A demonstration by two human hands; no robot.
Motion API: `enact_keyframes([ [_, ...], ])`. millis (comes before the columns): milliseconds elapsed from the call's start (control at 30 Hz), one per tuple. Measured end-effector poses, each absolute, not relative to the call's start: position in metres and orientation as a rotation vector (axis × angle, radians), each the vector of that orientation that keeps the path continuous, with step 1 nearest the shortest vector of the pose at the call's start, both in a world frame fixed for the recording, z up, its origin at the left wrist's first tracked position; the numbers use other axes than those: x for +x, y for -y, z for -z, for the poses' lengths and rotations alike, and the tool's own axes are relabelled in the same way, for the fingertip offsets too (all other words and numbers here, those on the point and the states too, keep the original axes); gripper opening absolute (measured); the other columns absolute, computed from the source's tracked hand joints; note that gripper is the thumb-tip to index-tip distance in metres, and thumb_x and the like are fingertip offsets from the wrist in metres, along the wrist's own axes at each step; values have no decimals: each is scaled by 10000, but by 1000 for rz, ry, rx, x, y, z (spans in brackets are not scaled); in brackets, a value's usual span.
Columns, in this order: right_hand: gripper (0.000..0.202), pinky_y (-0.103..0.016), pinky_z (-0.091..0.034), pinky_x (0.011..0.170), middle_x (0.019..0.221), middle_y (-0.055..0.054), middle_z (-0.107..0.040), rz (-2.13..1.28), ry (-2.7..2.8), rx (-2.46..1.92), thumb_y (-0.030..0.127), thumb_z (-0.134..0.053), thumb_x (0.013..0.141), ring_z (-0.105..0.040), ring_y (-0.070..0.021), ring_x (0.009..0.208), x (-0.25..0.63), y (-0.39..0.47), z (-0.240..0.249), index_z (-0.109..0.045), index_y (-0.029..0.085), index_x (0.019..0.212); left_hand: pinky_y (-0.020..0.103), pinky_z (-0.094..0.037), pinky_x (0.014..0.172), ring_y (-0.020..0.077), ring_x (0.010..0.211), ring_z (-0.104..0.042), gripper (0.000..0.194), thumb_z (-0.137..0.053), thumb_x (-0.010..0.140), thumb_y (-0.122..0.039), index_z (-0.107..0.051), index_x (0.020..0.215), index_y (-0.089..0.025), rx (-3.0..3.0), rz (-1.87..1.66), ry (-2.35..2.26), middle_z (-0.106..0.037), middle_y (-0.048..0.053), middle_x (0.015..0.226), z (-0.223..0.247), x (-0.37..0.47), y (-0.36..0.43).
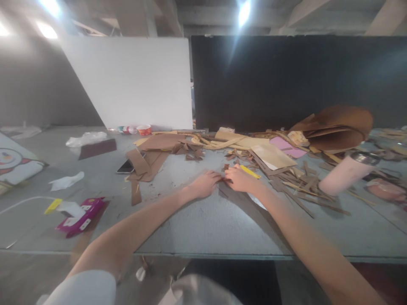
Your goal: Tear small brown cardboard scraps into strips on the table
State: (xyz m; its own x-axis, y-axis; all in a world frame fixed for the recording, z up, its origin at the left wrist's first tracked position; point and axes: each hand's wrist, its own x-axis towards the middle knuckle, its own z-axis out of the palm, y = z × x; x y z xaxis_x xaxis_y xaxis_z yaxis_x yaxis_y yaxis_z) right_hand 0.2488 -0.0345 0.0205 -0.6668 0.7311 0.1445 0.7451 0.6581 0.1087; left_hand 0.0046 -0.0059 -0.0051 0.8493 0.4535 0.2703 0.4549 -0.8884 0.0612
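Left hand [206,184] and right hand [238,178] together near the middle of a grey table [190,224], fingers curled and nearly touching; cannot tell whether grasping a small brown piece or just resting, the fingertips being too blurred. Small brown scraps [237,163] just beyond the fingers; a yellow object [250,171] just beside the right hand. Under the right forearm, partly hidden, something pale and shiny [257,201].

To the right, a loose heap of brown strips [302,186], with a tan sheet [273,156] lying on part of it and pink sheets [286,146] behind. Farther right, a pink bottle [348,171] with a metallic top, tilted; beyond it, a large curled brown sheet [337,127].

To the left, a phone [126,166] partly covered by a brown piece [138,162]; nearer the table edge, a purple packet [82,217]. At the back, a red-and-white bowl [144,129] before a white board [136,80], beside a black board [280,80].
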Motion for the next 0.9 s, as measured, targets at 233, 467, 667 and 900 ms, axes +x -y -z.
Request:
enact_keyframes([
  [233,272,-402,-325,935,948,-92,-707,338,2755,-1170,204,-553,1077,-612,-244,949,250,35,-17,-754,171,897,435,-494,1193,256,1336,-636,409,-481,1026,-106,-713,1354,-179,-3018,435,728,-721,113,1422,5,5,3],
  [467,279,-410,-331,935,962,-107,-698,389,2749,-1114,216,-541,1090,-600,-259,965,250,37,-16,-751,166,914,449,-490,1198,255,1335,-634,429,-514,1005,-87,-716,1370,-188,-3024,449,722,-722,121,1428,5,5,3],
  [667,254,-396,-335,948,965,-97,-699,320,2725,-1136,159,-535,1085,-614,-250,982,254,36,-15,-741,166,936,425,-484,1196,248,1329,-637,438,-478,1026,-94,-700,1392,-188,-3010,418,712,-714,105,1449,5,5,3],
  [900,246,-379,-342,944,979,-83,-700,276,2684,-1173,178,-546,1097,-611,-234,964,255,36,-14,-738,172,944,428,-489,1188,260,1337,-628,413,-485,1035,-119,-687,1394,-152,-3002,360,693,-712,136,1441,5,7,2],
])
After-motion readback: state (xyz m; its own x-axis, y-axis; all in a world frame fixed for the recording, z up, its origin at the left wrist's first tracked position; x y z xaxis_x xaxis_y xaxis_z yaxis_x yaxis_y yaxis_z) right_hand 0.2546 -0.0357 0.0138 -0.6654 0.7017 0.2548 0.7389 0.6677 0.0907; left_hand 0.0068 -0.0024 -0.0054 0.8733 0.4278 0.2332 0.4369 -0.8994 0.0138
